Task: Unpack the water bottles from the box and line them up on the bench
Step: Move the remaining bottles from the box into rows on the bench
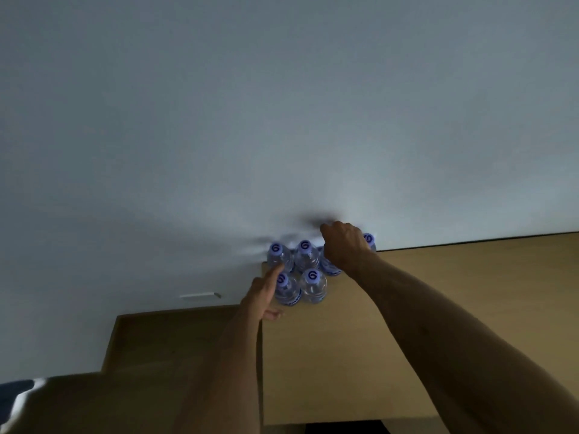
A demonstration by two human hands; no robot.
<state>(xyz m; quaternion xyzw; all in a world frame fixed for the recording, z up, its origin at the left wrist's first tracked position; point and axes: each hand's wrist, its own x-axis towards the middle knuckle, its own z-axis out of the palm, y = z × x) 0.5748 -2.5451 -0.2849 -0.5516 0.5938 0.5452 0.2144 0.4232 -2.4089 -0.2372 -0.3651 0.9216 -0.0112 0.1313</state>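
- Clear water bottles with pale caps bearing a dark printed mark stand upright in a tight cluster at the far left corner of the tan counter (438, 308), right against the pale wall (282, 120).
- Back row, along the wall: the left back bottle (279, 256), the middle back bottle (306, 255), a third bottle (330, 267) mostly hidden under the right hand, and a far bottle (369, 241) whose cap peeks out just behind the wrist.
- Front row: the front left bottle (286, 288) and the front right bottle (313, 285), standing side by side and touching the row behind them.
- The right hand (343, 245) reaches over the cluster from above, its fingers curled downward over the top of the third bottle; the back of the hand hides the grip itself, so I cannot tell if the fingers actually close on the cap.
- The left hand (263, 294) comes in from the near left with the index finger stretched straight out, its tip resting against the side of the left back bottle; the remaining fingers fold loosely and hold nothing.
- A lower brown surface (163, 339) sits to the left of the counter.
- A dark fabric patch with pale marks (15, 399) shows at the bottom left corner.
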